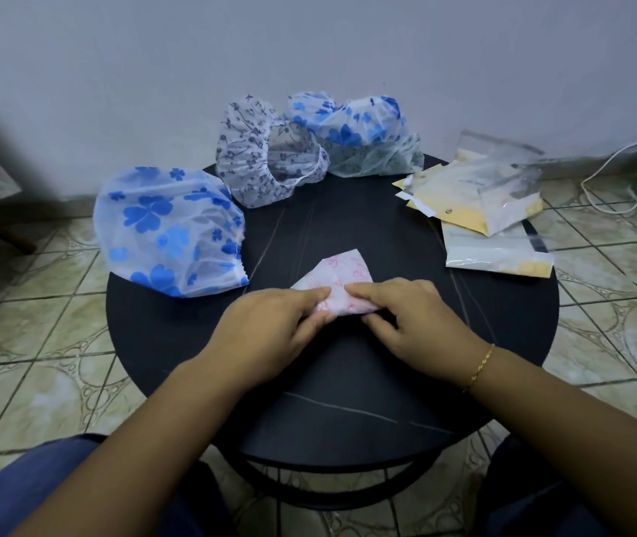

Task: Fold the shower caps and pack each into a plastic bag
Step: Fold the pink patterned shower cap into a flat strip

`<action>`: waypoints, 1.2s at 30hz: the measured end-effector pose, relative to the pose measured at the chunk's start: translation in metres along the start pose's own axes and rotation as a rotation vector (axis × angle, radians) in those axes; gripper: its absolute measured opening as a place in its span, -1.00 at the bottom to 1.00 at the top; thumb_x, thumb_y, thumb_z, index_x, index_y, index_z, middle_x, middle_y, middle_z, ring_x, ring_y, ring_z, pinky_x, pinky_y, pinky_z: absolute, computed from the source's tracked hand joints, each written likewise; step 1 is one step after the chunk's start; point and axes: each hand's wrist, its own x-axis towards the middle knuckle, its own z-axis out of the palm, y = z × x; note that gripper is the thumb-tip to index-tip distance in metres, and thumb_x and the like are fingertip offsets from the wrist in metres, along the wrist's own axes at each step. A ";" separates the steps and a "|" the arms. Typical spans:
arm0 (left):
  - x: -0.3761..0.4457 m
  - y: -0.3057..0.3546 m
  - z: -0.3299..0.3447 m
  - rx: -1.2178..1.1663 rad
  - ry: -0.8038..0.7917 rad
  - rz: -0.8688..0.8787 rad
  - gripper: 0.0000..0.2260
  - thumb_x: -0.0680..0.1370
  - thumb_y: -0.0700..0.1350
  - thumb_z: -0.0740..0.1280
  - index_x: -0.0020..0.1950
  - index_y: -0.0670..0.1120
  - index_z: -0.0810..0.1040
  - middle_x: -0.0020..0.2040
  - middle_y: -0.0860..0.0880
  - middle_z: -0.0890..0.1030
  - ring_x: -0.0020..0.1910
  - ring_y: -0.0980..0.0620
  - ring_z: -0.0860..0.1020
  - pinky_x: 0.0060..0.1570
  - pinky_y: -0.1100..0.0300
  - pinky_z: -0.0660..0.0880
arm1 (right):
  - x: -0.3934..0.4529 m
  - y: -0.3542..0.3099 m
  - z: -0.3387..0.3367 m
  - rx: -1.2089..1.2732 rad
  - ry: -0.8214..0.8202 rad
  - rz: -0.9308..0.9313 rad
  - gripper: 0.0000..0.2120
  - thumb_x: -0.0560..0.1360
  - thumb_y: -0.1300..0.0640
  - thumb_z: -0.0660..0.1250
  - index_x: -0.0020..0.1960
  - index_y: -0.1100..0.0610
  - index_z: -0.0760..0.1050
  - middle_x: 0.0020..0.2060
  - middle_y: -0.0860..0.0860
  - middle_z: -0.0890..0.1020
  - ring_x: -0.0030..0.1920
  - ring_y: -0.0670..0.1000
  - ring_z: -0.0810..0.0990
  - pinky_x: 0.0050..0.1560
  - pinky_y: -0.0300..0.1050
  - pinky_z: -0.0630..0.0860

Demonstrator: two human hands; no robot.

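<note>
1. Centrally, both hands rest palm-down on the round dark table [193, 343], forearms reaching in from the near edge. The left hand [270, 327] and right hand [411, 317] meet over a pink-printed shower cap [338, 275], already folded into a small wedge lying just nearer than the table's middle.
2. Left fingers [309, 298] lie narrow and together, pressing the cap's near left corner; the thumb is tucked under and partly hidden. Right fingers [367, 288] are likewise close together, pinching the near right edge of the same cap. A thin gold bracelet [479, 368] circles the right wrist.
3. Unfolded caps ring the far side: a blue-flowered cap [169, 230] overhangs the left rim, a grey-printed cap [258, 149] stands open at the back, and another blue-flowered cap [363, 133] sits just beside it against the wall [309, 40].
4. A loose pile of plastic bags [483, 195] lies at the right rim, some hanging over the edge.
5. Bare tabletop lies open between the hands and the caps, and on the near half around the forearms. Tiled floor [38, 343] surrounds the table.
6. Faint print shows on the bags, too blurred to read.
</note>
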 end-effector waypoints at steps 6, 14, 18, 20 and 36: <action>-0.004 -0.001 -0.009 -0.193 0.055 -0.050 -0.39 0.38 0.37 -0.04 0.31 0.20 0.48 0.19 0.19 0.59 0.16 0.18 0.53 0.11 0.26 0.44 | 0.000 0.001 -0.007 0.363 0.046 0.155 -0.72 0.46 0.13 0.40 0.13 -0.08 0.47 0.03 -0.18 0.59 0.05 -0.17 0.54 0.10 -0.39 0.40; 0.002 -0.003 -0.001 -0.064 0.249 -0.132 -0.58 0.50 0.23 0.11 0.08 0.07 0.65 -0.06 0.13 0.63 -0.13 0.10 0.59 -0.17 0.19 0.49 | 0.021 0.002 -0.002 0.512 0.108 0.307 -0.75 0.43 0.17 0.44 0.04 0.01 0.46 -0.23 0.02 0.66 -0.18 -0.07 0.56 -0.19 -0.45 0.37; 0.003 -0.003 0.008 -0.004 0.281 -0.122 -0.64 0.54 0.06 0.13 0.08 -0.06 0.66 -0.04 0.02 0.63 -0.12 -0.03 0.60 -0.12 0.03 0.53 | 0.033 0.001 0.001 0.491 0.103 0.344 -0.80 0.43 0.15 0.44 0.02 0.01 0.51 -0.33 0.01 0.58 -0.23 -0.05 0.52 -0.17 -0.26 0.42; 0.001 -0.001 0.013 0.061 0.307 -0.104 -0.67 0.52 -0.03 0.16 0.12 -0.09 0.63 0.05 -0.02 0.63 0.00 -0.08 0.61 0.01 0.05 0.45 | 0.038 0.000 0.002 0.472 0.098 0.363 -0.80 0.42 0.16 0.44 0.04 0.06 0.55 -0.32 0.02 0.58 -0.22 -0.03 0.53 -0.12 -0.19 0.44; -0.014 0.022 0.023 0.084 -0.061 -0.066 -0.31 0.43 0.16 -0.31 0.55 -0.03 -0.08 0.54 0.05 -0.12 0.53 0.07 -0.10 0.37 0.26 -0.30 | 0.040 -0.009 0.011 0.119 0.122 0.310 -0.61 0.54 0.08 0.28 0.35 0.13 0.42 0.26 0.05 0.40 0.25 0.02 0.42 0.14 -0.29 0.27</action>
